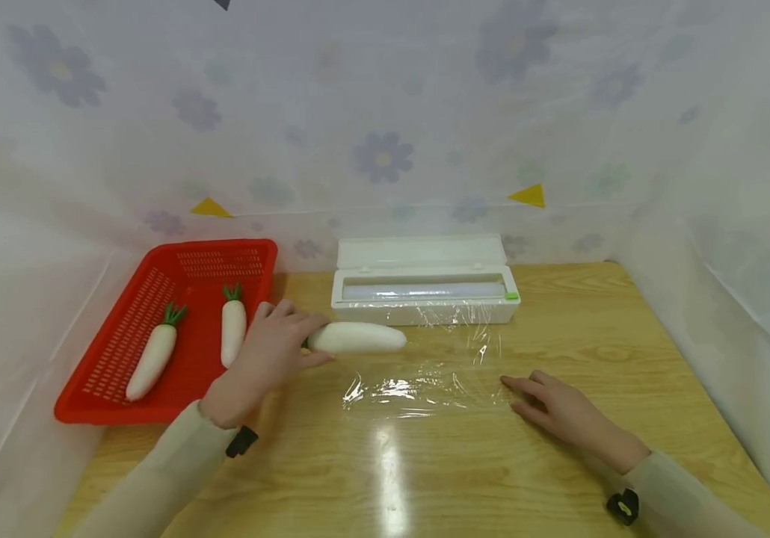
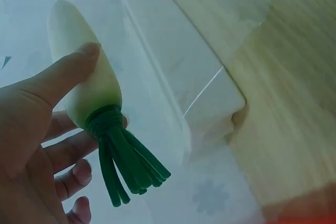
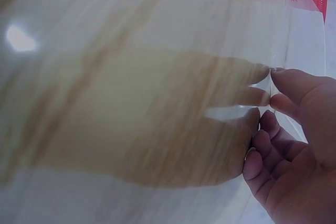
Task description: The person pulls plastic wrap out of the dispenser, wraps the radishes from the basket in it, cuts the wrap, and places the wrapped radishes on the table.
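Leftward, the left hand (image 1: 269, 350) grips a smooth, white, green-topped radish (image 1: 359, 338); at right, the right hand (image 1: 565, 411) rests, fingers relaxed.

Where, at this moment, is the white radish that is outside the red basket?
In the head view, the radish is near the middle, held in the left hand, right of the red basket and just below the white box.

Behind the wooden table (image 1: 479, 478) hangs a pale flower-patterned sheet (image 1: 425, 112) bearing yellow triangles (image 1: 529, 196).
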`<state>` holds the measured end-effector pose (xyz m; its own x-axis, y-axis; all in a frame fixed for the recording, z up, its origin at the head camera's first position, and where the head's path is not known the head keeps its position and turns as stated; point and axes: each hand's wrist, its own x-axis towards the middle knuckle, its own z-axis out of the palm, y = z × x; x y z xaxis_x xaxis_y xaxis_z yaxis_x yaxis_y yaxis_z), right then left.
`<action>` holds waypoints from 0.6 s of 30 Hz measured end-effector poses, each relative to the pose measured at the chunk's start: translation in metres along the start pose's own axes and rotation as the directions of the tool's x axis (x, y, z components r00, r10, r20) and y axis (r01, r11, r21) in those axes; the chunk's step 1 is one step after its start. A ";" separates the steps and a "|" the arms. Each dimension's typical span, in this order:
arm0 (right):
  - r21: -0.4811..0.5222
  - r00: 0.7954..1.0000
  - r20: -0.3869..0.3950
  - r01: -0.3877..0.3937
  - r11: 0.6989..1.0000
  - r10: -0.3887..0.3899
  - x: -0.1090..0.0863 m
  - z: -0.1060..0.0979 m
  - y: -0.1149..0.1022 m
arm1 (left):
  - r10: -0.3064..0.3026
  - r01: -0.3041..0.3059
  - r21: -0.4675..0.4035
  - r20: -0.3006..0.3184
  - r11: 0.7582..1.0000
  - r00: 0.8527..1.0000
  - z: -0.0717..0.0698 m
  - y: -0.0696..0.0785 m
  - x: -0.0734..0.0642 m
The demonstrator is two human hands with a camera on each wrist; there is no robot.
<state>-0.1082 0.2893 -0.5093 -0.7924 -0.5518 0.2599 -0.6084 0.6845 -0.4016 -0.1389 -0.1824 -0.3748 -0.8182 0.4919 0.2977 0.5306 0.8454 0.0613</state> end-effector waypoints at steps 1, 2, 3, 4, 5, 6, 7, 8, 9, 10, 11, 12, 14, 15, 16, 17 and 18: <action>0.000 1.000 0.002 -0.001 1.000 0.001 0.000 0.000 0.000 | 0.010 -0.010 -0.006 0.006 1.000 1.000 0.007 0.005 0.001; 0.000 1.000 0.005 -0.004 1.000 0.004 -0.001 -0.001 0.000 | 0.022 -0.022 -0.007 0.014 1.000 1.000 0.013 0.009 0.001; 0.000 1.000 0.009 -0.007 1.000 0.007 -0.001 -0.001 -0.001 | 0.035 -0.035 -0.009 0.022 0.999 0.999 0.020 0.013 0.002; 0.001 1.000 0.011 -0.009 1.000 0.009 -0.001 -0.001 -0.001 | 0.043 -0.043 -0.015 0.029 0.999 0.999 0.026 0.017 0.003; 0.002 1.000 0.015 -0.011 1.000 0.011 0.000 -0.001 -0.001 | 0.050 -0.049 -0.021 0.042 0.999 0.998 0.032 0.021 0.003; 0.004 1.000 0.017 -0.011 1.000 0.011 0.000 -0.001 -0.002 | 0.052 -0.050 -0.034 0.060 0.998 0.997 0.037 0.026 0.004; 0.006 1.000 0.018 -0.012 1.000 0.012 0.000 -0.001 -0.002 | 0.053 -0.049 -0.050 0.080 0.998 0.995 0.042 0.030 0.004; 0.007 1.000 0.018 -0.013 1.000 0.013 0.000 -0.001 -0.002 | 0.052 -0.045 -0.064 0.101 0.997 0.994 0.047 0.035 0.005; 0.008 1.000 0.016 -0.011 1.000 0.011 0.000 -0.001 -0.002 | 0.048 -0.038 -0.086 0.121 0.996 0.991 0.052 0.039 0.005; 0.007 1.000 0.012 -0.009 1.000 0.009 -0.001 -0.001 -0.002 | 0.043 -0.027 -0.112 0.144 0.993 0.989 0.056 0.044 0.006; 0.005 1.000 0.009 -0.007 1.000 0.007 -0.001 0.000 -0.001 | 0.037 -0.015 -0.130 0.166 0.991 0.985 0.060 0.049 0.007; 0.003 1.000 0.004 -0.003 1.000 0.003 -0.001 0.000 -0.001 | 0.033 -0.006 -0.147 0.184 0.989 0.982 0.064 0.053 0.008; -0.004 1.000 -0.006 0.002 1.000 -0.002 -0.002 0.001 0.000 | 0.030 0.005 -0.167 0.204 0.986 0.979 0.072 0.062 0.011; -0.007 1.000 -0.010 0.005 1.000 -0.005 -0.002 0.001 0.001 | 0.031 0.006 -0.173 0.210 0.985 0.977 0.075 0.066 0.012; -0.006 1.000 -0.012 0.005 1.000 -0.005 -0.002 0.002 0.001 | 0.032 0.006 -0.176 0.216 0.984 0.976 0.079 0.069 0.014; -0.002 1.000 -0.011 0.004 1.000 -0.004 -0.002 0.002 0.001 | 0.035 0.004 -0.178 0.221 0.984 0.975 0.082 0.072 0.016; 0.004 1.000 -0.012 0.003 1.000 -0.003 -0.002 0.002 0.001 | 0.039 0.003 -0.178 0.226 0.984 0.973 0.085 0.075 0.017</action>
<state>-0.1070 0.2905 -0.5116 -0.7913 -0.5480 0.2712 -0.6103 0.6810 -0.4048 -0.1317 -0.0926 -0.4458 -0.8260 0.5584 0.0766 0.5595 0.7959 0.2311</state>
